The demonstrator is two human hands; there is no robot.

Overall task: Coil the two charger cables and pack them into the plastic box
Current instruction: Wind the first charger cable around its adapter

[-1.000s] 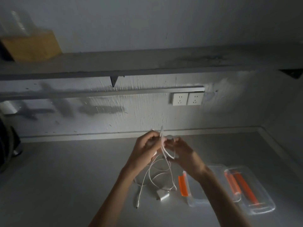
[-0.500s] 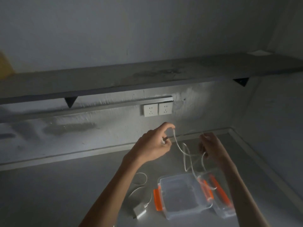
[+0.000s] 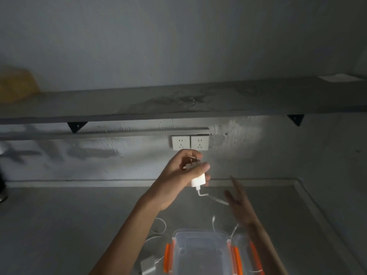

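My left hand [image 3: 178, 175] is raised in front of the wall, shut on a white charger plug [image 3: 198, 180] with its prongs pointing up. Its white cable [image 3: 215, 199] runs down and right to my right hand [image 3: 237, 203], which is blurred with fingers spread; loose cable ends dangle under it above the box. I cannot tell whether that hand grips the cable. The clear plastic box [image 3: 174, 237] with orange clasps stands open at the bottom centre, its lid [image 3: 255, 255] lying to its right. The second charger's plug [image 3: 148, 265] and cable [image 3: 158, 228] lie on the table left of the box.
Two white wall sockets [image 3: 190, 142] sit just above my left hand. A long grey shelf [image 3: 178, 104] runs overhead, with a yellow object [image 3: 17, 84] at its left end and paper [image 3: 337, 78] at its right. The table [image 3: 59, 225] has a raised edge on the right.
My left hand went from pinching the cable to holding the plug, slightly higher. My right hand opened its fingers and dropped lower. The view shifted so the box sits more central.
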